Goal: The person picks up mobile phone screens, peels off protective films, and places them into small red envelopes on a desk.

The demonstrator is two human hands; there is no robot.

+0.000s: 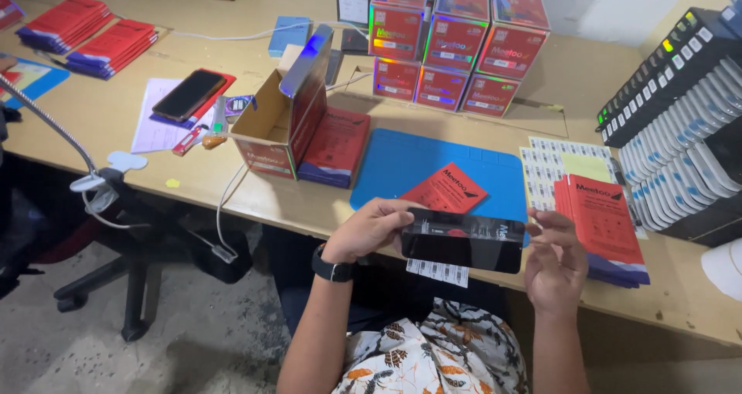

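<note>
I hold a flat black phone-sized panel (462,242) level in front of me, over the near edge of the wooden table (100,115). My left hand (372,228) grips its left end; a black watch sits on that wrist. Fingers of my right hand (555,259) pinch its right end. A white strip of barcode stickers (438,272) hangs just under the panel. Beyond it lies a red packet (446,187) on a blue mat (410,158).
An open red carton (282,119) stands left of the mat, a stack of red boxes (456,42) behind it. Red packets (604,225) and sticker sheets (553,170) lie at right beside a black rack of white parts (680,139). A phone (188,94) and gooseneck clamp (91,179) are left.
</note>
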